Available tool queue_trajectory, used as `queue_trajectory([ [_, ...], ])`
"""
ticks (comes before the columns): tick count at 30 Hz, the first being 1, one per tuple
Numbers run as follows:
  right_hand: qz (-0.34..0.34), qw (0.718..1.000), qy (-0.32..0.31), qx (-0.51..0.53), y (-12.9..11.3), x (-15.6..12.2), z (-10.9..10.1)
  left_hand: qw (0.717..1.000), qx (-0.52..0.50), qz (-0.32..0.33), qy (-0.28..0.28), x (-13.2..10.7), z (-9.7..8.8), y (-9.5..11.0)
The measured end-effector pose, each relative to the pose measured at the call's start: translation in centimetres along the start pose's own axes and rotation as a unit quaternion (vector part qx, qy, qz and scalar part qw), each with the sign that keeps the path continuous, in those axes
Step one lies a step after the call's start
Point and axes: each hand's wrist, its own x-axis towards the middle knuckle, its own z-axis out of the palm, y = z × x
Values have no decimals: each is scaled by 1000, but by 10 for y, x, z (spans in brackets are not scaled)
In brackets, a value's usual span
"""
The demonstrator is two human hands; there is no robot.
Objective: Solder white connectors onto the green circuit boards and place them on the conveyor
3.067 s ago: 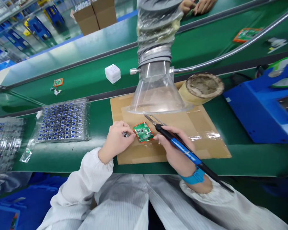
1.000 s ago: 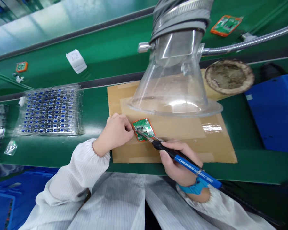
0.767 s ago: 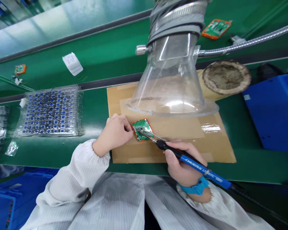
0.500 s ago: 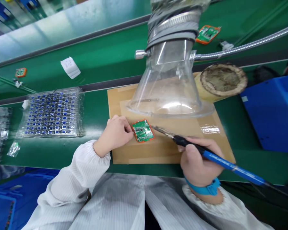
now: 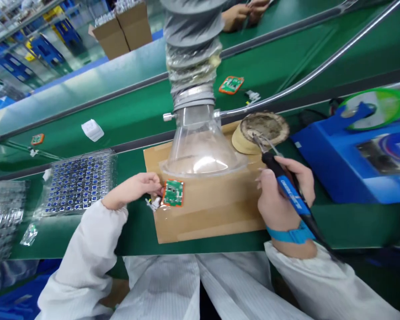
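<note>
A small green circuit board with an orange rim [image 5: 173, 193] lies on a taped cardboard sheet [image 5: 206, 213]. My left hand [image 5: 135, 189] pinches the board's left edge, next to a small white part [image 5: 153, 203]. My right hand [image 5: 280, 195] grips a blue and black soldering iron [image 5: 286, 189]. The iron's tip rests on a round, dirty sponge pad [image 5: 260, 130] at the back right of the cardboard.
A clear fume hood on a grey duct [image 5: 200, 146] hangs over the cardboard. A clear tray of blue parts [image 5: 78, 182] lies left. A blue machine [image 5: 356, 160] stands right. More boards [image 5: 231, 84] and a white block [image 5: 92, 130] sit on the green belt. Another person's hands [image 5: 243, 11] work beyond.
My right hand has lifted the soldering iron off the board and swung it right and back to the sponge pad. My left hand stays at the board's left edge.
</note>
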Motion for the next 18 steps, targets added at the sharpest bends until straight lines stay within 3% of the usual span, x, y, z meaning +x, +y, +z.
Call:
queue_trajectory([
  [3,-17,999,45,16,1,-15,-6,991,-127,-26,43,10,-40,7],
  [9,3,1000,9,14,0,-42,-16,957,-157,80,229,53,-100,35],
  [11,11,1000,11,16,-1,-44,-14,932,-102,104,332,72,-116,47],
  [14,28,999,-10,28,-5,-43,-13,852,38,115,510,100,-136,64],
  [16,33,999,-25,25,-6,-43,-15,809,98,123,566,119,-138,71],
  [18,42,999,-25,14,-2,-45,-18,801,141,146,564,140,-125,73],
])
